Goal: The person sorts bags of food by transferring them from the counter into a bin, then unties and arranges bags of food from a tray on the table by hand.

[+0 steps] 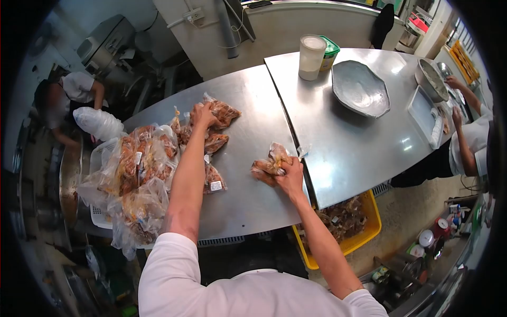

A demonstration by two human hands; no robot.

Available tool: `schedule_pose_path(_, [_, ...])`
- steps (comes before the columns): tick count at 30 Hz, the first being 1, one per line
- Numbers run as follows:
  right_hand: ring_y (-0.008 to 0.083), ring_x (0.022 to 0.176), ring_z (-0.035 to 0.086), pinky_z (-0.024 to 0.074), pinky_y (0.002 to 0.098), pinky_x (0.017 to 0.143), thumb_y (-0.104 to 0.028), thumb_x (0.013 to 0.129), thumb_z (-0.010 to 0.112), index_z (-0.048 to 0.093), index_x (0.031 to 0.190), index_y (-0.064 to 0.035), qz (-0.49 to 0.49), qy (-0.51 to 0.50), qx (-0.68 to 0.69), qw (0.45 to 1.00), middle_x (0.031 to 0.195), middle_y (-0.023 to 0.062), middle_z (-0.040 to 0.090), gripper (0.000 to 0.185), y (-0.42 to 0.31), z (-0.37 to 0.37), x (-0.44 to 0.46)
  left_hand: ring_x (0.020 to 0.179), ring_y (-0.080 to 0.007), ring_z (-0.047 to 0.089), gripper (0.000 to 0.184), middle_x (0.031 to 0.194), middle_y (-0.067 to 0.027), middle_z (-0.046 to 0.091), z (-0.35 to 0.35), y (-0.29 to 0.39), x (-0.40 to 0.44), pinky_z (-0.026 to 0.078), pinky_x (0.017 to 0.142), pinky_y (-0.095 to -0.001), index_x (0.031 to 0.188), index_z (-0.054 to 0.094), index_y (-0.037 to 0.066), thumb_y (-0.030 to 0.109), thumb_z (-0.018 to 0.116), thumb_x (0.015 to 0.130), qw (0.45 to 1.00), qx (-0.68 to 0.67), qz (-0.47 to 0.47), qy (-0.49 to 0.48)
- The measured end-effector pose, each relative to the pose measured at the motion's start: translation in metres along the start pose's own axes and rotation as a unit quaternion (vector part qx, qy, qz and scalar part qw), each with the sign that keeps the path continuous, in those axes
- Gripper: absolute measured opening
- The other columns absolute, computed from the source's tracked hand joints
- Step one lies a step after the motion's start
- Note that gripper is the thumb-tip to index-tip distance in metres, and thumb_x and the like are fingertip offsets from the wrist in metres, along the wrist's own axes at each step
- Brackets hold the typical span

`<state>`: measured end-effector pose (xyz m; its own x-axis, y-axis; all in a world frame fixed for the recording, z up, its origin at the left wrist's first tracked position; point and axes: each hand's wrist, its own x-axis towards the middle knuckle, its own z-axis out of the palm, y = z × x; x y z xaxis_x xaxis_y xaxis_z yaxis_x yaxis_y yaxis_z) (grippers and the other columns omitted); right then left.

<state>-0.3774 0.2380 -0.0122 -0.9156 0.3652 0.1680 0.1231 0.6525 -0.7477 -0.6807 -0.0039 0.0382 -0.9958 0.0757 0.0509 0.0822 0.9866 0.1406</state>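
Note:
My left hand point(203, 115) is closed on a clear plastic bag of reddish-brown meat point(227, 113) lying on the steel table. Its fingertips are partly hidden by the hand. Close below it lie another bag point(216, 142) and a labelled bag point(214, 178). Nearer the table seam, my right hand point(291, 178) grips a smaller bag of meat point(268, 165) by its right side. To the left, a heap of bagged meat point(138, 164) fills and overhangs a white plastic basket point(99, 216).
A yellow crate point(374, 222) of brown pieces stands below the right table. That table carries a grey many-sided dish point(362, 89), a tub of white powder point(311, 58), a green-lidded tub point(329, 52) and a tray point(421, 119). Co-workers stand at far left and far right.

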Motion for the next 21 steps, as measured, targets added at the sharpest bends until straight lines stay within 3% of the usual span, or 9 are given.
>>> schedule_pose_path(2, [0.0363, 0.103, 0.056, 0.0497, 0.0448, 0.089, -0.009, 0.062, 0.076, 0.075, 0.092, -0.0091, -0.003, 0.012, 0.045, 0.999, 0.111, 0.0131, 0.06, 0.03, 0.017, 0.003, -0.004, 0.095, -0.0395, 0.067, 0.014, 0.107, -0.0148, 0.07, 0.014, -0.011, 0.014, 0.054, 0.084, -0.0435, 0.087, 0.071, 0.009, 0.012, 0.063, 0.075, 0.995, -0.071, 0.044, 0.047])
schedule_pose_path(5, [0.0312, 0.093, 0.063, 0.0513, 0.0416, 0.085, -0.007, 0.064, 0.076, 0.075, 0.093, -0.0082, 0.005, 0.034, 0.115, 0.993, 0.1, 0.01, 0.063, 0.029, 0.025, -0.009, -0.015, 0.077, -0.0331, 0.069, 0.009, 0.083, -0.0164, 0.068, -0.014, 0.0, 0.009, 0.054, 0.074, -0.0405, 0.075, 0.068, 0.006, 0.009, 0.059, 0.073, 0.987, -0.154, 0.025, -0.021])
schedule_pose_path(9, [0.0195, 0.102, 0.065, 0.0509, 0.0315, 0.09, 0.0, 0.076, 0.073, 0.074, 0.108, -0.003, 0.097, -0.022, 0.382, 0.919, 0.107, 0.0062, 0.069, 0.032, 0.058, -0.038, -0.043, 0.071, -0.0286, 0.068, 0.012, 0.084, -0.0134, 0.07, -0.026, 0.008, -0.011, 0.052, 0.069, -0.0391, 0.077, 0.068, 0.004, 0.007, 0.056, 0.072, 0.952, -0.287, 0.09, 0.047])
schedule_pose_path(11, [0.0174, 0.102, 0.066, 0.052, 0.0316, 0.092, 0.003, 0.08, 0.069, 0.069, 0.114, 0.0028, 0.235, -0.062, 0.583, 0.775, 0.111, 0.0073, 0.071, 0.034, 0.059, -0.072, -0.069, 0.081, -0.0264, 0.069, 0.023, 0.094, -0.0105, 0.072, -0.045, 0.024, -0.032, 0.055, 0.075, -0.039, 0.092, 0.069, 0.002, 0.006, 0.054, 0.074, 0.749, -0.658, 0.014, -0.082])
schedule_pose_path(12, [0.0176, 0.098, 0.068, 0.0536, 0.0314, 0.091, 0.005, 0.082, 0.066, 0.066, 0.118, 0.0044, 0.214, -0.044, 0.596, 0.772, 0.111, 0.0096, 0.071, 0.036, 0.059, -0.089, -0.085, 0.081, -0.0264, 0.069, 0.023, 0.094, -0.0105, 0.072, -0.054, 0.039, -0.052, 0.055, 0.075, -0.039, 0.092, 0.069, 0.002, 0.006, 0.054, 0.074, 0.749, -0.656, 0.018, -0.096])
schedule_pose_path(14, [0.0216, 0.099, 0.07, 0.0557, 0.0346, 0.091, 0.001, 0.086, 0.062, 0.065, 0.122, 0.0027, 0.214, 0.0, 0.635, 0.742, 0.113, 0.0119, 0.07, 0.036, 0.059, -0.123, -0.118, 0.095, -0.0275, 0.069, 0.038, 0.107, -0.0114, 0.07, -0.07, 0.088, -0.094, 0.057, 0.085, -0.0399, 0.111, 0.064, -0.002, 0.004, 0.052, 0.076, 0.522, -0.828, -0.055, -0.199])
schedule_pose_path(17, [0.0223, 0.11, 0.067, 0.0557, 0.0345, 0.094, -0.004, 0.091, 0.056, 0.053, 0.139, -0.0033, 0.192, 0.103, 0.68, 0.7, 0.126, 0.0122, 0.065, 0.048, 0.074, -0.158, -0.176, 0.106, -0.0266, 0.066, 0.048, 0.115, -0.0135, 0.068, -0.069, 0.131, -0.134, 0.056, 0.093, -0.0401, 0.122, 0.06, -0.002, 0.002, 0.051, 0.075, 0.449, -0.849, -0.044, -0.273])
schedule_pose_path(19, [0.0232, 0.114, 0.065, 0.055, 0.0354, 0.096, -0.005, 0.092, 0.055, 0.049, 0.143, -0.0037, 0.214, 0.147, 0.631, 0.731, 0.132, 0.0116, 0.062, 0.051, 0.085, -0.19, -0.212, 0.089, -0.0209, 0.067, 0.031, 0.099, -0.0093, 0.07, -0.07, 0.128, -0.128, 0.056, 0.08, -0.0333, 0.103, 0.068, -0.001, 0.001, 0.053, 0.076, 0.547, -0.79, 0.048, -0.274])
schedule_pose_path(21, [0.0261, 0.115, 0.065, 0.0555, 0.0368, 0.096, -0.002, 0.088, 0.054, 0.05, 0.141, -0.0014, 0.224, 0.254, 0.566, 0.752, 0.134, 0.0144, 0.06, 0.053, 0.097, -0.208, -0.246, 0.082, -0.016, 0.064, 0.017, 0.084, -0.0064, 0.067, -0.071, 0.114, -0.1, 0.051, 0.071, -0.0283, 0.082, 0.07, 0.0, 0.001, 0.055, 0.076, 0.721, -0.655, 0.1, -0.202])
